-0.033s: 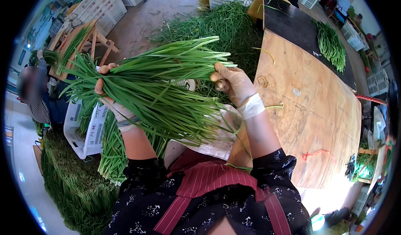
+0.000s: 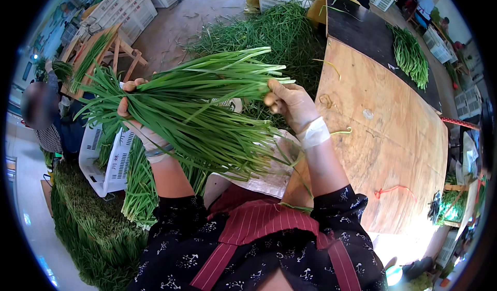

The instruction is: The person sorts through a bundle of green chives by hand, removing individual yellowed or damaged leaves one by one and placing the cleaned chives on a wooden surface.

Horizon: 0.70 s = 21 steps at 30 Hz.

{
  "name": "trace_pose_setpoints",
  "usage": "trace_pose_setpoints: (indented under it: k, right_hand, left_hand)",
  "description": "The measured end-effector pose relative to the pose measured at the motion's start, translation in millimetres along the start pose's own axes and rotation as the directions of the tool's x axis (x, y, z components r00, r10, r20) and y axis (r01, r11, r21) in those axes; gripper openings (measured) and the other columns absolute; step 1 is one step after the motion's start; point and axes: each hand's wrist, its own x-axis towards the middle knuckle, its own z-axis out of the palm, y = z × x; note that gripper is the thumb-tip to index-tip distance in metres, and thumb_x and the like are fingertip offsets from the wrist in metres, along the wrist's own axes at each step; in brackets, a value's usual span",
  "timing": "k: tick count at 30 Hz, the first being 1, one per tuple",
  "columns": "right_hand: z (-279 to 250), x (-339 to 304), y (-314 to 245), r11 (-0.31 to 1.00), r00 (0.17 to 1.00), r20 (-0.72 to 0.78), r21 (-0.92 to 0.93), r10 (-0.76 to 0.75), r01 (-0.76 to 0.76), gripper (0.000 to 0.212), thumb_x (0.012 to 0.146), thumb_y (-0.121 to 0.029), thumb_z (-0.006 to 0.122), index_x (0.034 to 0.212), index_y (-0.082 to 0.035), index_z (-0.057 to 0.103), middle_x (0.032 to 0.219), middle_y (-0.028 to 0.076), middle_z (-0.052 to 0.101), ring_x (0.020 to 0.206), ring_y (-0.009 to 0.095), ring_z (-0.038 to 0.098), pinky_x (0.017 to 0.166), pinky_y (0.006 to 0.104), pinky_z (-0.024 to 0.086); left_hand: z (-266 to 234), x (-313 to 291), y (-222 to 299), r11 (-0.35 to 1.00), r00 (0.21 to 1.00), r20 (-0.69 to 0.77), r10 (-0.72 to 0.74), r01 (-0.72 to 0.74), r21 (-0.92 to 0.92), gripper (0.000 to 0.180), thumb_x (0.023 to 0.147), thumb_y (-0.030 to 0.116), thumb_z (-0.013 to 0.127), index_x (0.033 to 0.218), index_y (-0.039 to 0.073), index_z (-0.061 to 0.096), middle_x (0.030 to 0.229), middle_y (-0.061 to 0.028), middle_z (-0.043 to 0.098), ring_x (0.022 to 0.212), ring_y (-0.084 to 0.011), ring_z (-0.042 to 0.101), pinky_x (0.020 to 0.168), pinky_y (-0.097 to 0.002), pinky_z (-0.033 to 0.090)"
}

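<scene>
While the left hand clasps the bunch — right hand pinching its stem ends — hard tugging could scatter it.

From here I see dark printed characters down the side of the white crate, just beside and below the left hand. Well beyond that hand, stacked white crates carry rows of small lettering, too tiny for me to make out.
</scene>
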Motion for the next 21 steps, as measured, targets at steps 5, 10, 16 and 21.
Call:
trace_pose_setpoints:
  k: [5,10,16,21]
  right_hand:
    - [-44,-21,-7,0.951,0.952,-0.005,-0.029,-0.307,0.307,0.03,0.087,-0.03,0.054,0.071,-0.005,0.057,0.065,0.0,0.054,0.051,0.007,0.046,0.05,0.0207,0.04]
    - [-84,-15,-2,0.898,0.897,-0.294,0.194,-0.332,0.395,0.028,0.088,-0.029,0.052,0.076,-0.005,0.06,0.067,-0.001,0.056,0.052,0.009,0.045,0.055,0.0219,0.04]
    - [9,8,8,0.689,0.979,0.01,-0.709,-0.206,0.152,0.037,0.077,-0.036,0.062,0.093,-0.004,0.066,0.076,0.009,0.066,0.064,0.017,0.061,0.064,0.0267,0.047]
    - [74,-1,20,0.441,0.758,0.193,-0.713,-0.624,0.545,0.018,0.077,-0.02,0.065,0.082,-0.003,0.066,0.071,0.013,0.063,0.058,0.02,0.059,0.056,0.0278,0.046]
  left_hand:
    - [6,-2,4,0.999,0.999,-0.006,-0.037,0.036,-0.023,0.023,0.076,0.024,0.059,0.095,0.011,0.053,0.099,-0.002,0.052,0.095,-0.0166,0.051,0.091,-0.0382,0.04]
    - [3,0,5,1.0,1.0,-0.004,-0.008,0.008,-0.014,0.023,0.076,0.023,0.058,0.094,0.011,0.053,0.099,-0.0022,0.051,0.096,-0.0169,0.051,0.091,-0.0381,0.04]
    - [10,-1,-8,1.0,1.0,-0.027,-0.001,0.002,0.004,0.022,0.075,0.021,0.058,0.094,0.01,0.053,0.097,-0.0023,0.051,0.102,-0.0168,0.048,0.091,-0.039,0.04]
    - [10,-3,-13,0.997,0.999,-0.012,-0.048,0.047,-0.055,0.023,0.076,0.023,0.059,0.095,0.012,0.053,0.102,-0.0047,0.051,0.098,-0.0211,0.052,0.087,-0.0421,0.043]
